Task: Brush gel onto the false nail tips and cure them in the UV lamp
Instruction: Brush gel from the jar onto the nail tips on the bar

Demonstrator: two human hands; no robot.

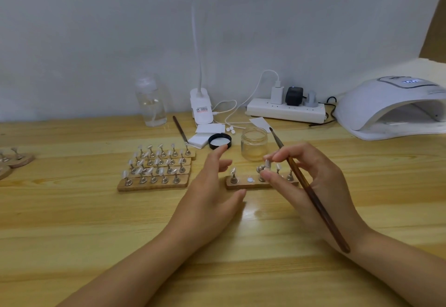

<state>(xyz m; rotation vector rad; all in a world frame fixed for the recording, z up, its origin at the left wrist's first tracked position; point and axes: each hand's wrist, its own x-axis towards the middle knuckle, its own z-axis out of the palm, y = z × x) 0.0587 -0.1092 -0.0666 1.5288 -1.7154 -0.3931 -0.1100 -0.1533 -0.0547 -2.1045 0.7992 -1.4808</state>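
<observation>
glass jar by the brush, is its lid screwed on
No, the glass jar stands open, and its black lid lies upside down on the table to its left.

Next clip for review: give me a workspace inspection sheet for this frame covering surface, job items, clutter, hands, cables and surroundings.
Surface: wooden table, light glare near the middle.
Job's things: small wooden strip of nail tip stands, one spot bare; four-row rack of tips; open glass jar; black lid beside it; UV lamp, display lit.
Clutter: spare brush, white pads, clear bottle, more stands at left edge.
Hands: left hand open, holding nothing; right hand holds brush and pinches a nail tip stand.
Cables: white cord and dark cord run to power strip.
Surroundings: plain pale wall; clip lamp.
</observation>
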